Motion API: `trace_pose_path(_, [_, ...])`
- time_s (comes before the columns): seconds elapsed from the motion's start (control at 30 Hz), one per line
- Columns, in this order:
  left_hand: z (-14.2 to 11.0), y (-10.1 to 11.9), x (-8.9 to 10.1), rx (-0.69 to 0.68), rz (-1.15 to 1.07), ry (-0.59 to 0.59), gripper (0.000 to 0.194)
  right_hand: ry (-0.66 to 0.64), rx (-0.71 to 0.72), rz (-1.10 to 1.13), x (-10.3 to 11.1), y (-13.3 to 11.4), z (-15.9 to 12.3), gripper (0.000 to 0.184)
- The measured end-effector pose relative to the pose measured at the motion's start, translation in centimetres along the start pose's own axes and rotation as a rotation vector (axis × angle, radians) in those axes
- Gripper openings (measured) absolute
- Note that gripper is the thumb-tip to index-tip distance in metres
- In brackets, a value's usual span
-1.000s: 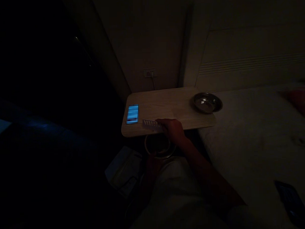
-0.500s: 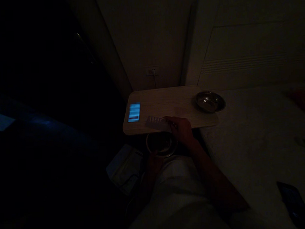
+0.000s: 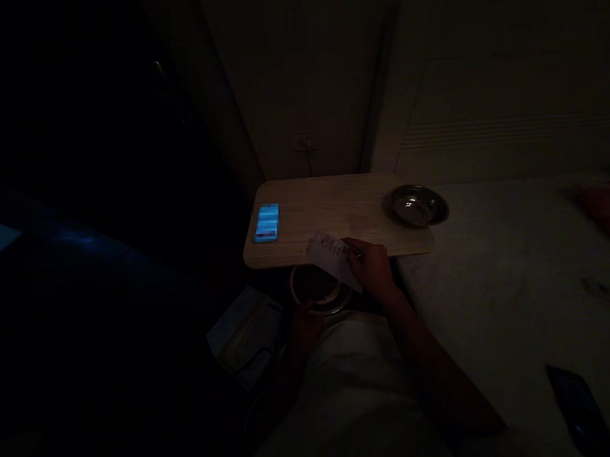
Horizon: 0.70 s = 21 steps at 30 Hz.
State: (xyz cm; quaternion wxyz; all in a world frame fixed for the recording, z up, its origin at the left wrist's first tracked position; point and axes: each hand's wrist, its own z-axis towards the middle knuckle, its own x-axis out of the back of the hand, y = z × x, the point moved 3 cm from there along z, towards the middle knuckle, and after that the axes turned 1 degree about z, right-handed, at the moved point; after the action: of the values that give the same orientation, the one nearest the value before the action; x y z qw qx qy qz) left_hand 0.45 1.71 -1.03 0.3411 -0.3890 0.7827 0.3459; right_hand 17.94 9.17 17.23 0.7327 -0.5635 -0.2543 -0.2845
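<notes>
Head view, dim light: right hand (image 3: pixel 374 269) closed with a pinch on a pale slotted piece (image 3: pixel 329 257), held tilted at the table's (image 3: pixel 329 199) front edge, partly over a round basin (image 3: pixel 293 282) below; left hand (image 3: pixel 306 325) at the basin's near rim, thumb over it, fingers too dark to tell how far closed; lit phone (image 3: pixel 267 222) near the table's left edge; metal bowl (image 3: pixel 404 207) at its right edge.
</notes>
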Motion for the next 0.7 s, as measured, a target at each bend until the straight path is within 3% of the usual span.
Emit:
trace_pose_path(0.3, [0.1,-0.1,0.0,0.01,-0.091,0.033,0.034,0.152,-0.113,-0.046,1.3,3.8,0.3,0.039])
trace_pose_path(0.57, [-0.4,0.0,-0.4,0.054,-0.054,0.02,0.062,0.277,-0.132,-0.089,3.0,5.8,0.9,0.041])
trace_pose_path(0.7, [-0.4,-0.1,-0.4,0.065,-0.052,-0.013,0.066,0.339,-0.117,-0.069,3.3,5.9,1.1,0.041])
